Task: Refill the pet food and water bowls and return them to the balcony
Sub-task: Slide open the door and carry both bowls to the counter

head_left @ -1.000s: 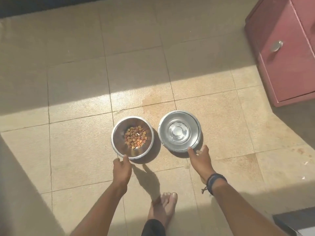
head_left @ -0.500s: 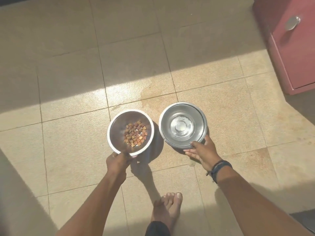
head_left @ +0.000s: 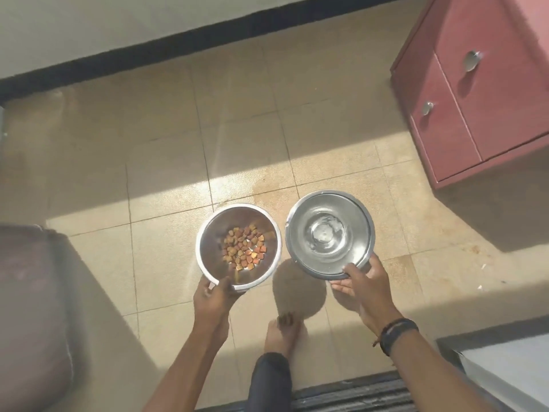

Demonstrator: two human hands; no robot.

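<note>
A steel food bowl point(head_left: 214, 248) with a small heap of brown kibble point(head_left: 244, 248) hangs above the tiled floor, its near rim pinched by my left hand point(head_left: 212, 297). Beside it on the right is a wider steel water bowl point(head_left: 356, 227) holding a little water. My right hand point(head_left: 364, 288) grips its near rim, thumb on top and fingers underneath. Both bowls are lifted off the floor, and their round shadow falls on the tiles below, between my hands.
A red cabinet point(head_left: 487, 114) with two metal knobs stands at the right. A dark baseboard point(head_left: 190, 40) runs along the far wall. A dark cushioned object point(head_left: 32, 307) is at the left, a door track point(head_left: 350, 394) at the bottom, and my bare foot point(head_left: 282, 334) below the bowls.
Both hands closed on the bowls' near rims and lifted them off the floor. The view has risen and pulled back, bringing the wall and more of the cabinet into sight.
</note>
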